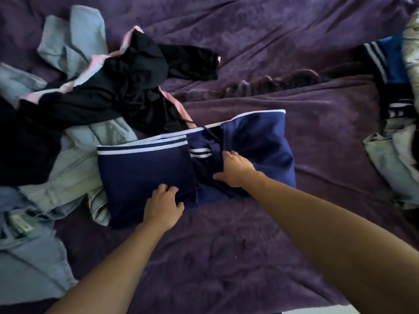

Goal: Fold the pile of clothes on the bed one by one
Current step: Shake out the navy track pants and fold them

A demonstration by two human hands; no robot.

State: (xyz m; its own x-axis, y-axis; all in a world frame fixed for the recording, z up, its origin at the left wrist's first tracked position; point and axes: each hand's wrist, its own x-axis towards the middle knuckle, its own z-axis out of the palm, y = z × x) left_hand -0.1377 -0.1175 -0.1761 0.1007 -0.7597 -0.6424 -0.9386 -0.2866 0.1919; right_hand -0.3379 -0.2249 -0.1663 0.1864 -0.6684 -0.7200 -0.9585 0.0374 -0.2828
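View from above a bed [260,41] covered in a rumpled purple blanket, with a person's two bare forearms reaching in from the bottom edge.

At the far left lies the unfolded pile of clothes [68,114]. It holds pale blue denim pieces [72,39] at the top and a crumpled black garment with pink trim [127,87] across the middle. Light washed jeans [74,173] sit below, spilling toward the near left corner.

Just right of the pile, touching the jeans, a navy garment with white stripes [140,171] lies in the middle of the bed. It is partly folded: a left panel with a white-striped band along its top edge is laid over a darker middle section. A wider navy section spreads out to the right.

The left hand [163,207] is at the near edge of the left panel. Its fingers [167,190] are bent onto the cloth and the thumb is by the edge, gripping the fabric.

The right hand [235,168] lies on the middle section, thumb spread wide. Its fingers [229,155] are fairly straight and press down at a fold, not closed round anything.

At the far right edge, well apart, is another heap of clothes [394,137]. It includes a blue piece with white stripes and pale fabric, blurred and partly cut off.
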